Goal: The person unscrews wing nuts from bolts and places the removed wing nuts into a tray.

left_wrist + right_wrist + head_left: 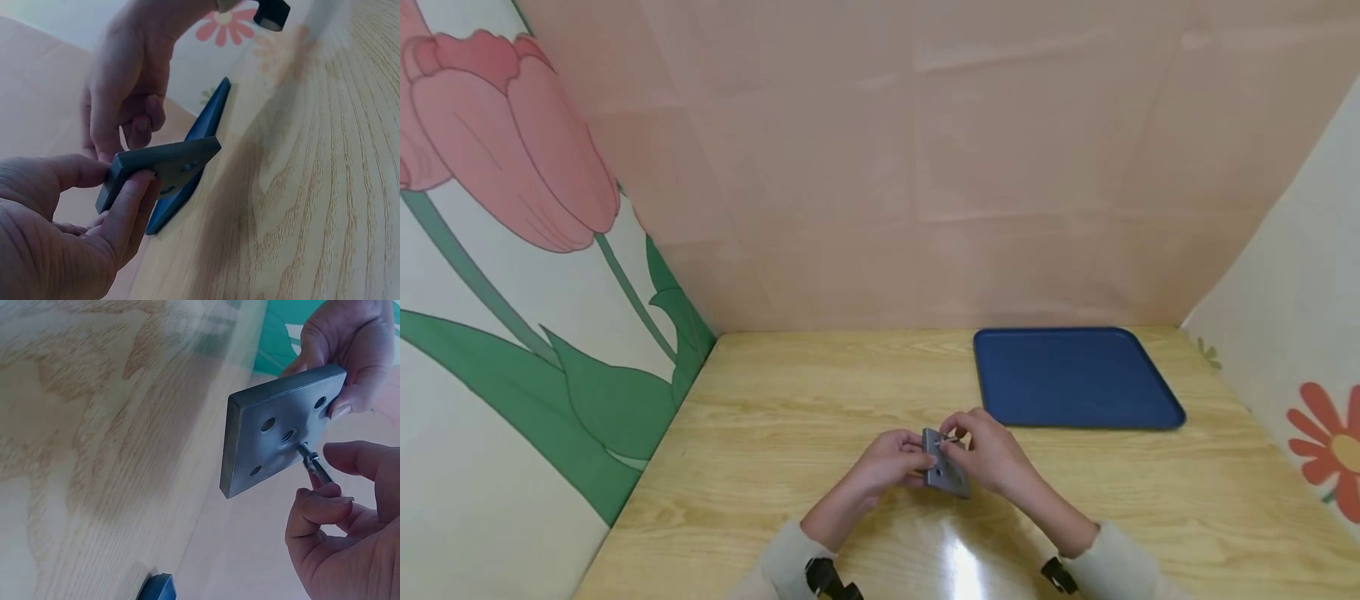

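Observation:
A flat grey metal plate (275, 428) with several round holes is tilted above the table, its face turned toward the right hand in the right wrist view. My left hand (891, 460) grips one edge between thumb and fingers. A threaded bolt (320, 470) with a small nut (310, 460) on its shank stands out from a hole near one corner. My right hand (988, 450) curls its fingers and thumb about the bolt's outer end. From the left wrist view, the plate (169, 156) shows nearly edge-on, with the bolt hidden behind it.
A blue tray (1075, 375) lies at the back right of the wooden table (790, 392), beyond the right hand. Panels with painted flowers flank the table, and a pinkish-brown sheet (925, 167) hangs behind it. Each sleeve carries a black wrist device.

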A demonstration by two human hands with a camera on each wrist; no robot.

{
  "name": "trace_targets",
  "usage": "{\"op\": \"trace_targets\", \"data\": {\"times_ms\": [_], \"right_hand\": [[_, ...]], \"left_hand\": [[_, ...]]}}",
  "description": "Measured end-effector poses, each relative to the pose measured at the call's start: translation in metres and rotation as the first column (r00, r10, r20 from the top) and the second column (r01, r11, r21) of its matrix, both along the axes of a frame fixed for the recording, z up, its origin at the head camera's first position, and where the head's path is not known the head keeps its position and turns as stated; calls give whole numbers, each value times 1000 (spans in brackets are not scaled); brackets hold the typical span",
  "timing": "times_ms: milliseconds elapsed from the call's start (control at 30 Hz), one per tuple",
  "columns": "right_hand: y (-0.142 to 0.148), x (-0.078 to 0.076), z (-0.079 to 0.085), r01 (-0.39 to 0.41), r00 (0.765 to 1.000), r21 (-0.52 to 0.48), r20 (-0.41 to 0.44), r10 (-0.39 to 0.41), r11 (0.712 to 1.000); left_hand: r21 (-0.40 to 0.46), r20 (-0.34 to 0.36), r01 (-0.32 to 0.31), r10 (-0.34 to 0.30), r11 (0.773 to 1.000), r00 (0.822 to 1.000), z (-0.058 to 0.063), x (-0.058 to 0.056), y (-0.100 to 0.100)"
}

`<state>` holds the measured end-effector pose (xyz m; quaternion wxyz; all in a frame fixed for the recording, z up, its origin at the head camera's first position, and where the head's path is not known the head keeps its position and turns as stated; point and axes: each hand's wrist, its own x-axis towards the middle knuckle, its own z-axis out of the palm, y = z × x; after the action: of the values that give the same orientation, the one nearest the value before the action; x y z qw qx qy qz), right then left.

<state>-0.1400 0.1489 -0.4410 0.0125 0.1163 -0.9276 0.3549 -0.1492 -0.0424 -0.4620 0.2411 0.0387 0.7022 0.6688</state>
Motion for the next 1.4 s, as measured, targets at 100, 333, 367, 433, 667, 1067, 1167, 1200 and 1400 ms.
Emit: {"op": "trace_targets", "data": {"times_ms": [100, 333, 367, 433, 667, 1067, 1167, 1200, 1400], "right_hand": [[0, 1, -1, -3, 1000, -6, -16, 3, 1000], [0, -3, -3, 22, 1000, -15, -16, -23, 1000], [1, -4, -4, 30, 999, -10, -15, -30, 999], [2, -5, -5, 44, 999, -3, -7, -44, 999], [2, -7, -6, 48, 999, 2, 27, -48, 999], [1, -5, -6, 39, 999, 14, 22, -39, 999], [1, -4, -6, 36, 999, 11, 18, -36, 999], [1, -4, -6, 34, 999, 10, 16, -34, 999], [1, -4, -5, 16, 1000, 18, -2, -16, 1000]], "left_hand": [[4, 3, 0, 0, 1000, 1000, 0, 1, 0], [-11, 6, -2, 2, 1000, 1000, 1, 1, 1], [-11, 6, -2, 2, 1000, 1000, 0, 1, 1], [-7, 6, 0, 0, 1000, 1000, 0, 0, 1], [-10, 6, -3, 3, 1000, 1000, -2, -1, 1], [8, 3, -17, 17, 1000, 1000, 0, -1, 0], [12, 3, -15, 15, 1000, 1000, -1, -1, 0], [14, 3, -15, 15, 1000, 1000, 0, -1, 0], [11, 3, -16, 16, 1000, 1000, 0, -1, 0]]}}
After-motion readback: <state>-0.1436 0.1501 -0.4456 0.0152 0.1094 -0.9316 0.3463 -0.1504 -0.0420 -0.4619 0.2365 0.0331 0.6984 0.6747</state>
